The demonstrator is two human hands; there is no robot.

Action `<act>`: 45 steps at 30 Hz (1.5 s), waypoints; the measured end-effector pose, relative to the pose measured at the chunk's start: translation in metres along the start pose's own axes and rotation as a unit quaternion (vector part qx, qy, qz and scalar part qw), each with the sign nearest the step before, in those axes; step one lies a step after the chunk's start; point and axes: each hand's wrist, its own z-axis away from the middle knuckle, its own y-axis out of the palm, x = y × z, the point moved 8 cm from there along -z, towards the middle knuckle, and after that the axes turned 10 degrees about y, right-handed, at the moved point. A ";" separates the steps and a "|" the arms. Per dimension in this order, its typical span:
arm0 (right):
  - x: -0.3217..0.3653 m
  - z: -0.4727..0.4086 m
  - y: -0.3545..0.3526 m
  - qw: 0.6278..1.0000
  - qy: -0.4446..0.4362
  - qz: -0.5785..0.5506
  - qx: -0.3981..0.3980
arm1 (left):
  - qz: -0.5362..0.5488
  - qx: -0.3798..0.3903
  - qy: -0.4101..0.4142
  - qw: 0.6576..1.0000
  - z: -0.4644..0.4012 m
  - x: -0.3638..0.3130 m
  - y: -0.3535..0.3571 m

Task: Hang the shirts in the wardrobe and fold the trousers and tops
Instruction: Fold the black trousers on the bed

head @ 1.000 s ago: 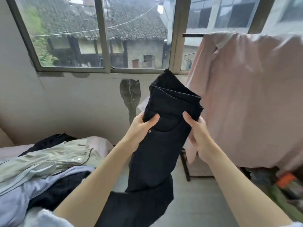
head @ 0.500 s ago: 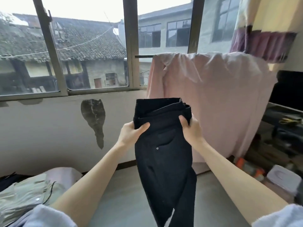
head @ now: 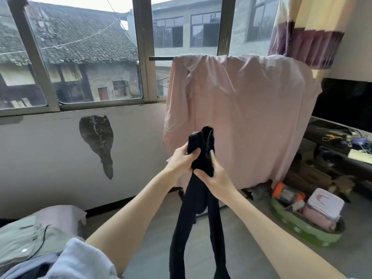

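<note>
Head view. My left hand (head: 182, 159) and right hand (head: 214, 175) are both closed on one pair of black trousers (head: 198, 200), bunched at the waistband and held in mid-air before a pink sheet (head: 241, 117) draped over a rail. Two legs hang down; their hems are cut off by the frame's lower edge. One green shirt (head: 22, 236) lies on the bed at lower left, partly cut off.
</note>
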 end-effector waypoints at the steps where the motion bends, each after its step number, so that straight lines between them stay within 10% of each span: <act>1: -0.005 -0.002 -0.007 1.000 0.006 -0.020 -0.019 | -0.029 0.028 -0.003 0.999 0.000 0.000 0.004; 6: -0.028 -0.010 -0.039 0.990 0.062 0.030 -0.119 | -0.156 -0.013 -0.054 0.986 0.010 0.007 -0.025; 10: -0.055 -0.019 -0.089 0.952 0.177 0.050 -0.245 | -0.553 -0.168 -0.036 0.816 0.033 -0.012 -0.103; 13: -0.057 -0.019 -0.091 0.942 0.185 0.037 -0.276 | -0.634 -0.192 -0.005 0.749 0.052 -0.008 -0.126; 22: -0.015 -0.015 -0.008 0.968 0.124 -0.003 -0.219 | -0.338 -0.208 -0.006 0.918 0.065 0.030 -0.102; 29: -0.031 -0.004 -0.031 0.950 0.170 -0.048 -0.256 | -0.120 -0.310 -0.164 0.929 0.089 0.063 -0.134; 45: 0.013 0.021 0.036 0.995 0.013 0.050 -0.080 | 0.025 -0.151 -0.045 0.987 0.072 0.038 -0.048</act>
